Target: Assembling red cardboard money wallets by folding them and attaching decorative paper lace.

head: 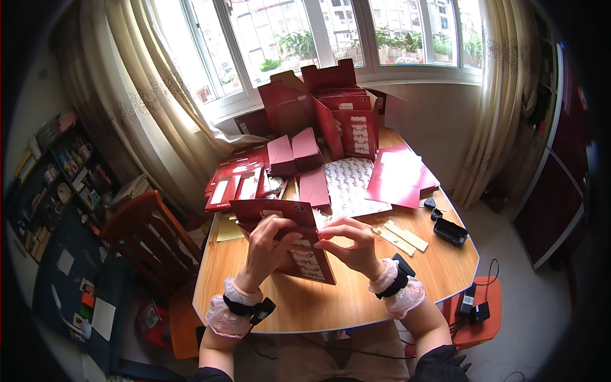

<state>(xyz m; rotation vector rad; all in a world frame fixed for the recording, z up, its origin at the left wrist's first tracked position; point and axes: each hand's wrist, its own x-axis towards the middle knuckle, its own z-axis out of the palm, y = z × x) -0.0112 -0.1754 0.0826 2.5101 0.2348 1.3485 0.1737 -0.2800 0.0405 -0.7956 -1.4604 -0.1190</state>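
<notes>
A flat red cardboard packet (pixel 310 262) with a patterned window on its front stands tilted on the wooden table, its top flap raised. My left hand (pixel 272 241) grips it near the upper edge, the fingers bent over the front. At the packet's upper right corner, my right hand (pixel 351 241) pinches the edge between thumb and fingertips. What lies exactly between those fingertips is too small to tell. Just behind the packet are a pink-topped stack of folded card (pixel 314 186) and a white patterned sheet (pixel 357 184).
Similar red packets stand in an open carton (pixel 327 114) by the window. Flat red packets (pixel 238 176) lie at left, glossy red sheets (pixel 398 176) at right. Pale strips (pixel 401 238) and a black case (pixel 450 232) lie near the table's right edge. A wooden chair (pixel 152 238) stands left.
</notes>
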